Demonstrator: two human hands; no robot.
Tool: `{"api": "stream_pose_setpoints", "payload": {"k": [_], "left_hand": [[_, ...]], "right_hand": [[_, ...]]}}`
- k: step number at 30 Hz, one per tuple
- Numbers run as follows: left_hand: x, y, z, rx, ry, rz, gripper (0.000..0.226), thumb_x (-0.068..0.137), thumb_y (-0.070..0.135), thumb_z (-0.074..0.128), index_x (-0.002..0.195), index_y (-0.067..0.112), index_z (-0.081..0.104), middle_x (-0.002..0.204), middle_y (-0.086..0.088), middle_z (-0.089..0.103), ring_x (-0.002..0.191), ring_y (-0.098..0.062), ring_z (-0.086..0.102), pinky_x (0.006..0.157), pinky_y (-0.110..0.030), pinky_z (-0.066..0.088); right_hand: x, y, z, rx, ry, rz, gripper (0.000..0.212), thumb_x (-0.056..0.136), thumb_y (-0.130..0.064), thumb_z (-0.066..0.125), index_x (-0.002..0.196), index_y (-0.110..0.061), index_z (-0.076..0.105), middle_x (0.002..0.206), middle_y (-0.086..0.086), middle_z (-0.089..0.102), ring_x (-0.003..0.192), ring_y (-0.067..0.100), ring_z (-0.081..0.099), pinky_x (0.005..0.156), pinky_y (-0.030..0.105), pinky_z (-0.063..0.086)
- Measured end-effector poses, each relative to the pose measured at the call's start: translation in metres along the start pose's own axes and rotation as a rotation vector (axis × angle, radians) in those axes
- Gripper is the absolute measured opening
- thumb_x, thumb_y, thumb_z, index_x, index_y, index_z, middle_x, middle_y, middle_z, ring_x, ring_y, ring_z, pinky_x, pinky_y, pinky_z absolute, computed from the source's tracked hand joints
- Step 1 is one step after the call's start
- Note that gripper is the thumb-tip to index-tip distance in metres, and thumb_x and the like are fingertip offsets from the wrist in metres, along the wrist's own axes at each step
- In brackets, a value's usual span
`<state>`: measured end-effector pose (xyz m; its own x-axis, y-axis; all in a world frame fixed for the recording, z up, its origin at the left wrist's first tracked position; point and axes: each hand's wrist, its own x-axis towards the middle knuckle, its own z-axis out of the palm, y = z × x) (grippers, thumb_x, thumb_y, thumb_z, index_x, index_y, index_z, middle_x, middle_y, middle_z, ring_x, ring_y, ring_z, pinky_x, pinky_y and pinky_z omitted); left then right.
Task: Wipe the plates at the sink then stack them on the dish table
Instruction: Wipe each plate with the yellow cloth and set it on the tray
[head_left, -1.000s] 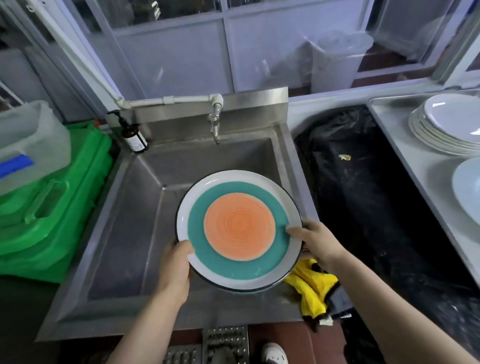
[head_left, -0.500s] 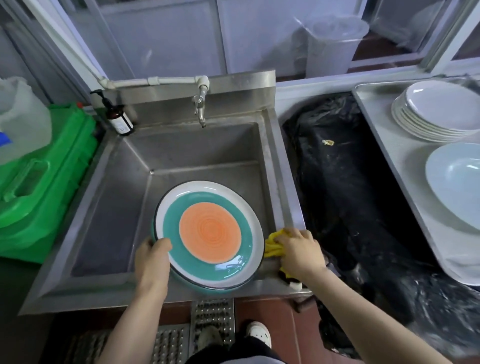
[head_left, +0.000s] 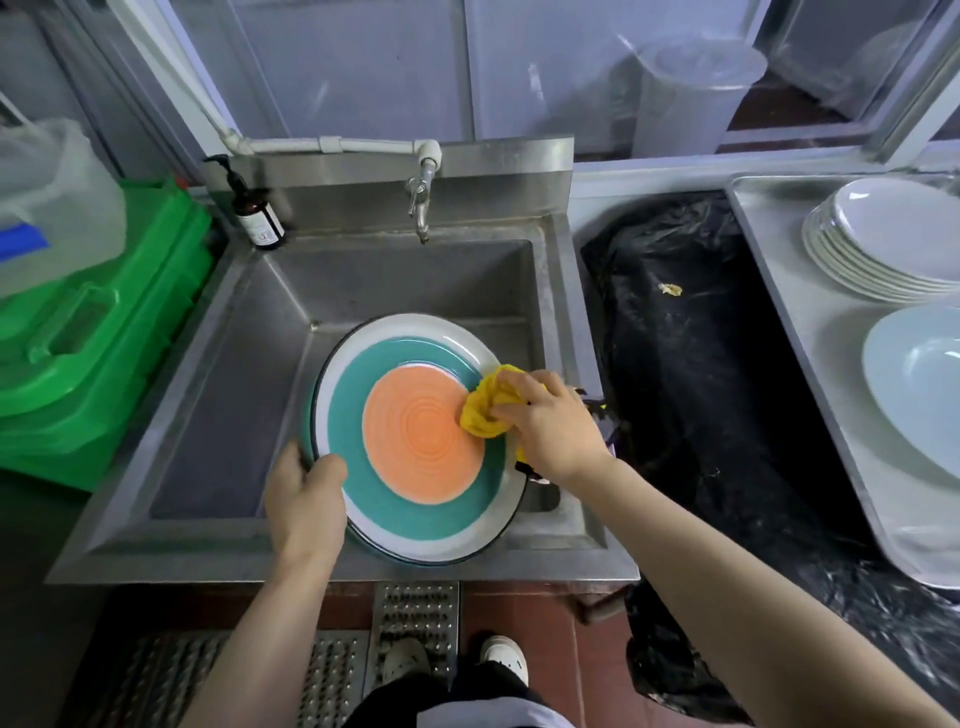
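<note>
Green plastic crates (head_left: 98, 332) are stacked far left, then a pump soap bottle (head_left: 257, 208) on the corner of the steel sink (head_left: 218, 374). Left hand (head_left: 306, 499) has its thumb hooked over the near-left rim of the orange and teal plate (head_left: 415, 436), tipped over the basin, seemingly another plate under it. Right hand (head_left: 550, 421) has fingers bunched round a yellow cloth (head_left: 488, 410), pressing it on the plate's right side. Further right, a black bin bag (head_left: 691, 374), then white plates (head_left: 883, 244) stacked on the dish table (head_left: 779, 270). One hand holding one edge, so pushing hard with the cloth could tip or slip the plate into the basin. Half a second ago that cloth was still off the plate, down at the sink edge, now it's on the glaze
</note>
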<state>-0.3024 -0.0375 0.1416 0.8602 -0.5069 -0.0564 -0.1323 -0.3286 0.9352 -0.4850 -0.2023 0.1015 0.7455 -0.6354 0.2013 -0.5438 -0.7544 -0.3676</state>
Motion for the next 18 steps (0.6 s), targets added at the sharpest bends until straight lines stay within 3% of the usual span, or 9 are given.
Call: {"api": "stream_pose_setpoints", "payload": {"k": [4, 8, 13, 18], "left_hand": [[0.008, 0.005, -0.010, -0.049, 0.058, 0.024, 0.013, 0.060, 0.020, 0.048, 0.070, 0.019, 0.056, 0.069, 0.004, 0.061, 0.061, -0.014, 0.050, 0.057, -0.030, 0.038], [0.013, 0.005, -0.011, -0.115, 0.146, -0.036, 0.012, 0.059, 0.020, 0.048, 0.068, 0.018, 0.057, 0.069, 0.002, 0.061, 0.065, -0.021, 0.052, 0.061, -0.032, 0.039], [0.017, 0.005, -0.007, -0.212, 0.215, -0.090, 0.011, 0.058, 0.020, 0.048, 0.067, 0.018, 0.053, 0.068, 0.003, 0.057, 0.062, -0.016, 0.049, 0.058, -0.029, 0.035], [0.016, -0.001, -0.012, -0.246, 0.205, -0.069, 0.013, 0.059, 0.017, 0.049, 0.068, 0.022, 0.057, 0.068, 0.007, 0.059, 0.061, -0.010, 0.052, 0.057, -0.028, 0.038]], "right_hand": [[-0.002, -0.001, -0.006, -0.192, -0.162, -0.138, 0.037, 0.075, -0.004, 0.060, 0.103, -0.025, 0.073, 0.136, 0.005, 0.051, 0.119, 0.039, 0.044, 0.090, 0.045, 0.039], [-0.009, -0.022, -0.012, -0.010, -0.256, -0.158, 0.045, 0.074, -0.004, 0.057, 0.106, -0.032, 0.072, 0.134, -0.005, 0.053, 0.118, 0.032, 0.043, 0.095, 0.039, 0.036], [-0.013, -0.074, -0.010, 0.315, -0.203, -0.373, 0.042, 0.062, 0.004, 0.064, 0.093, -0.021, 0.076, 0.120, 0.002, 0.064, 0.106, 0.029, 0.052, 0.092, 0.037, 0.042], [-0.002, -0.056, -0.018, 0.151, -0.317, -0.296, 0.046, 0.073, -0.002, 0.060, 0.105, -0.033, 0.073, 0.131, -0.005, 0.053, 0.116, 0.027, 0.044, 0.092, 0.037, 0.039]]}}
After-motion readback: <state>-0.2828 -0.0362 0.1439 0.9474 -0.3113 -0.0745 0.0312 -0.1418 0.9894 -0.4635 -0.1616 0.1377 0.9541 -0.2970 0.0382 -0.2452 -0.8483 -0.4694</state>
